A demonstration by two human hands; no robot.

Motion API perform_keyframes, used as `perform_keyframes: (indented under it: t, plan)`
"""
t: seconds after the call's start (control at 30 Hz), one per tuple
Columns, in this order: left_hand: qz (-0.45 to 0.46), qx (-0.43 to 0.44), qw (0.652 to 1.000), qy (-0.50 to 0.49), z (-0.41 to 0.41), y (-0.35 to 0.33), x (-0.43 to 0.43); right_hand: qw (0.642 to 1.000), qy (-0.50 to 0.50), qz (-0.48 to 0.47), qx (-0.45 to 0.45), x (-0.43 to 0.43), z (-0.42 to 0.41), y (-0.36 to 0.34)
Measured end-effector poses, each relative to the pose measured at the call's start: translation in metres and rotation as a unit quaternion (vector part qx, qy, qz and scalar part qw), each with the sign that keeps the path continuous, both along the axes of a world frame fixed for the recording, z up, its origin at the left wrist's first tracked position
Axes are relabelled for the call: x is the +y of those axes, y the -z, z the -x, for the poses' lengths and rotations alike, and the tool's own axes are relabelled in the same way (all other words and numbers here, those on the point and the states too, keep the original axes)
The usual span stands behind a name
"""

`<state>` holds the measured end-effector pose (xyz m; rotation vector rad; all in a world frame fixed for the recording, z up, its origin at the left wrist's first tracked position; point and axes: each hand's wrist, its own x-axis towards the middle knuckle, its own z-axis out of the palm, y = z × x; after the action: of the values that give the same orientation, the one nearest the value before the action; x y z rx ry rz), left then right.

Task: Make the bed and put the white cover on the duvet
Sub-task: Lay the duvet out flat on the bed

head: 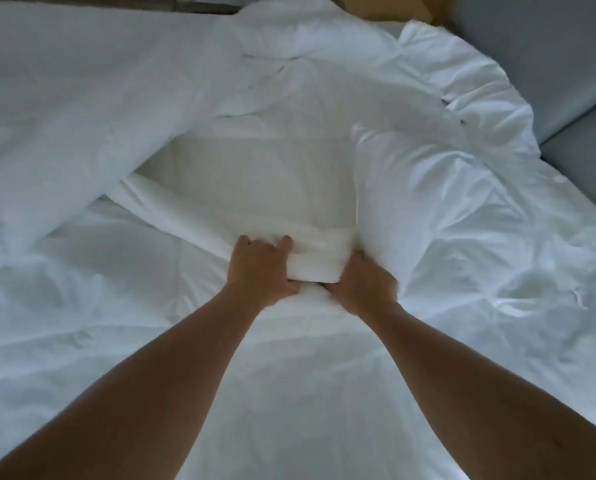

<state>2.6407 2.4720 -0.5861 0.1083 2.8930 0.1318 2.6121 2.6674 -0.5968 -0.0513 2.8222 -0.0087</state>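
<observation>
Rumpled white bed [82,289], grey surface [549,53] at 2 o'clock. Left hand [260,270] and right hand [364,289] clamp curled fingers on the duvet's [255,188] rolled edge.

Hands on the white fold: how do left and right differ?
The left hand lies on top of the fold, fingers curled over its far edge; the right hand grips its right end, fingertips hidden in fabric. The left hand is clear of the puffy duvet; the right hand touches it. Both grip the same fold.
</observation>
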Motion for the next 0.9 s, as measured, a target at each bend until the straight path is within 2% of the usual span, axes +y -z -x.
perform_keyframes:
  t: [0.1,0.17,0.2,0.27,0.33,0.37,0.43,0.5,0.53,0.57,0.63,0.7,0.73,0.87,0.9]
  plan:
    - [0.024,-0.010,0.999,0.044,-0.056,-0.008,-0.008,0.988,0.109,0.090,-0.054,-0.014,-0.079,-0.007]
    - [0.045,-0.035,0.995,0.080,-0.090,-0.013,-0.022,0.964,0.185,0.144,-0.122,-0.030,-0.127,-0.013]
    - [0.049,-0.059,0.992,0.101,-0.106,-0.015,-0.030,0.944,0.214,0.174,-0.181,-0.041,-0.150,-0.017]
    - [0.061,-0.117,0.979,0.154,-0.140,-0.014,-0.044,0.876,0.272,0.212,-0.338,-0.066,-0.190,-0.030]
    - [0.082,-0.173,0.959,0.210,-0.177,-0.011,-0.046,0.830,0.257,0.209,-0.449,-0.087,-0.213,-0.046]
    - [0.080,-0.191,0.953,0.223,-0.193,-0.010,-0.042,0.844,0.223,0.218,-0.437,-0.094,-0.212,-0.052]
    - [0.052,-0.202,0.956,0.207,-0.215,-0.006,-0.030,0.920,0.149,0.227,-0.282,-0.095,-0.198,-0.063]
    - [0.011,-0.198,0.965,0.174,-0.222,-0.004,-0.022,0.970,0.114,0.170,-0.128,-0.079,-0.178,-0.076]
    - [0.002,-0.199,0.966,0.165,-0.223,-0.005,-0.022,0.984,0.086,0.105,-0.119,-0.064,-0.174,-0.078]
    - [0.001,-0.198,0.966,0.165,-0.222,-0.004,-0.022,0.984,0.069,0.023,-0.164,-0.046,-0.173,-0.076]
    - [0.009,-0.195,0.966,0.169,-0.224,-0.004,-0.021,0.947,0.102,-0.086,-0.293,0.001,-0.186,-0.058]
    - [0.019,-0.191,0.964,0.183,-0.232,-0.006,-0.012,0.896,0.173,-0.109,-0.393,0.044,-0.213,-0.047]
    - [0.022,-0.190,0.962,0.194,-0.239,-0.006,-0.005,0.878,0.166,-0.113,-0.434,0.058,-0.229,-0.045]
    - [0.023,-0.212,0.955,0.207,-0.263,0.008,0.006,0.835,0.047,-0.158,-0.525,0.071,-0.273,-0.038]
    - [0.017,-0.221,0.954,0.201,-0.264,0.012,0.004,0.847,0.026,-0.127,-0.516,0.064,-0.268,-0.041]
